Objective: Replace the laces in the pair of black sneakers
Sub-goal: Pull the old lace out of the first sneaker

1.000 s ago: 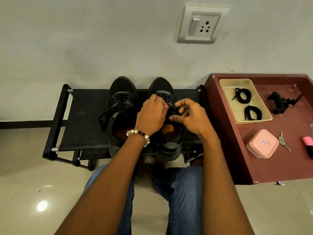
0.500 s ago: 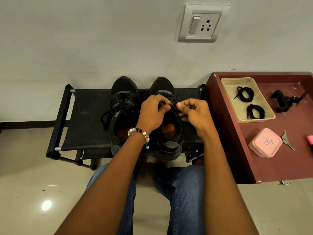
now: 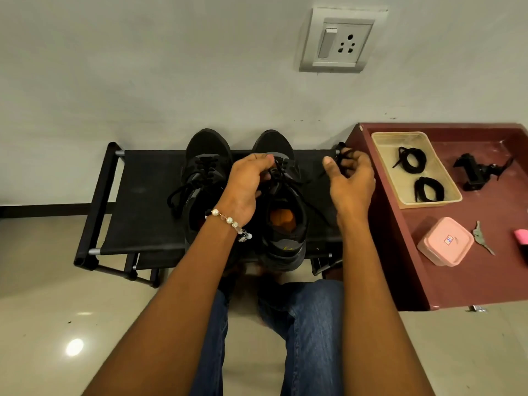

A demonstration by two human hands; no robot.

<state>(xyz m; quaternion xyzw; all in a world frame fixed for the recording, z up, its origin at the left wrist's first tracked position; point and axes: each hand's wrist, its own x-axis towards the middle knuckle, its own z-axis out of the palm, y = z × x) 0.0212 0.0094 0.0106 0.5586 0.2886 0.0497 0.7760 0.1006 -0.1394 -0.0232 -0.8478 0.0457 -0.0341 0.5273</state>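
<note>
drawing an old lace (image 3: 328, 170) sideways out of the right sneaker (image 3: 283, 207), the person keeps the hands apart: the right hand (image 3: 353, 181) has its fingers curled round the lace end near the bench edge, while the left hand (image 3: 248, 184) pinches the lacing at the shoe's tongue, probably to hold the shoe steady as the lace slides out. the left sneaker (image 3: 204, 181) stands just beside it, laced, with its loose ends trailing on the fabric. both shoes sit toes to the wall on a low black bench (image 3: 137, 201), within easy reach of the seated person, whose jeans show below.

to the right stands a maroon table (image 3: 428, 267) carrying a beige tray (image 3: 448, 195) with two coiled black laces (image 3: 411, 161), likely the replacements, kept close for the next step. near it lie a pink box (image 3: 444, 241), a key (image 3: 483, 238) and a black clamp-like object (image 3: 477, 172). behind is a pale wall with a switch socket (image 3: 338, 41); the floor is glossy light tile.
</note>
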